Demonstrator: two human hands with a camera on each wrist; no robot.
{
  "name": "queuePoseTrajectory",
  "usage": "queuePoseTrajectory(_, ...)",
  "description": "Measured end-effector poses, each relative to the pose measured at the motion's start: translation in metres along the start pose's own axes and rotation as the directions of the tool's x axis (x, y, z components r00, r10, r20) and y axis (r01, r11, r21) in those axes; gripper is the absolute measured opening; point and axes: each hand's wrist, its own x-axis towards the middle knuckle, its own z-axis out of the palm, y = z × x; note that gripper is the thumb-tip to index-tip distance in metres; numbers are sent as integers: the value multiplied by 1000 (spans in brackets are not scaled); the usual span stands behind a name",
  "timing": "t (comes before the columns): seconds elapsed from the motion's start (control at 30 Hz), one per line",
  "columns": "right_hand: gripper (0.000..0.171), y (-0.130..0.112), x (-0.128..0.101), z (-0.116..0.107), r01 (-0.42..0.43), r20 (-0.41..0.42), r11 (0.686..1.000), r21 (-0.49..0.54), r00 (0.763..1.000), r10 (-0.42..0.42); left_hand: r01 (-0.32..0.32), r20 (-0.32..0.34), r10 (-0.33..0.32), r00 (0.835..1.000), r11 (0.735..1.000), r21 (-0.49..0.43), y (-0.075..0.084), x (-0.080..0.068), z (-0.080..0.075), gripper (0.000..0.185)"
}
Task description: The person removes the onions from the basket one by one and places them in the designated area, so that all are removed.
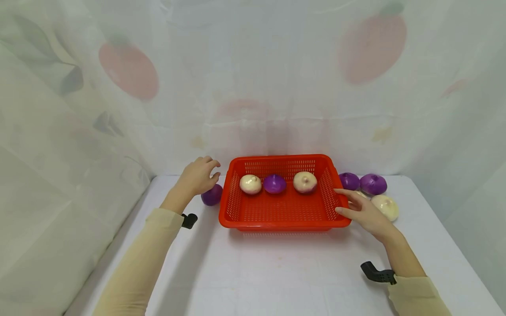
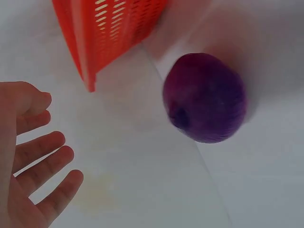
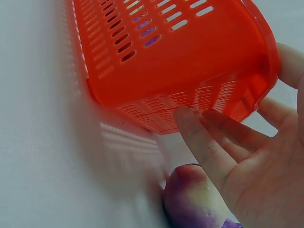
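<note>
Just left of the red basket, a purple onion sits on the surface under the left hand, which hovers spread and empty. Across it, the right hand lays straight fingers against the basket's right wall.

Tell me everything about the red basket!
The red basket is a shallow rectangular plastic tray with rounded corners, a thick rim and rows of little slots in its walls and floor. It sits flat and upright on the white table, near the back. Inside, in a row along the far side, lie a white onion, a purple onion and another white onion. The right hand rests its straight fingers against the right end. The left hand is near it, not touching.
</note>
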Motion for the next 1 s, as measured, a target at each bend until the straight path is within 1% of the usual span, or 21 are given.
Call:
queuePoseTrajectory(0.17, 66, 0, 0, 1, -3, 3, 1000, 11, 1000, 3, -20, -10, 20, 1000, 1000, 0, 12, 4, -11, 30)
queuePoseTrajectory(0.27, 65, 0, 0, 1, -1, 1, 1000, 7, 1000, 1, -38, -27, 38, 999, 999, -3, 20, 6, -17, 31)
queuePoseTrajectory(0.37, 65, 0, 0, 1, 4, -1, 1000, 4, 1000, -4, -67, -51, 67, 996, 998, 0, 28, 11, -20, 30)
queuePoseTrajectory(0.47, 65, 0, 0, 1, 3, -2, 1000, 4, 1000, -3, -91, -55, 91, 994, 996, 1, 37, 18, -21, 31)
queuePoseTrajectory(0.63, 65, 0, -1, 0, -5, -3, 1000, -1, 1000, 5, -105, -18, 105, 994, 994, 11, 53, 32, -22, 33)
queuePoseTrajectory(0.83, 65, 0, -1, -1, -5, -1, 1000, -5, 1000, 5, -106, 43, 103, 994, 992, 66, 68, 46, -11, 39)
queuePoseTrajectory(1.0, 65, 0, 0, 0, -3, -1, 1000, 1, 1000, 3, -105, 94, 97, 991, 991, 79, 74, 55, 0, 43)
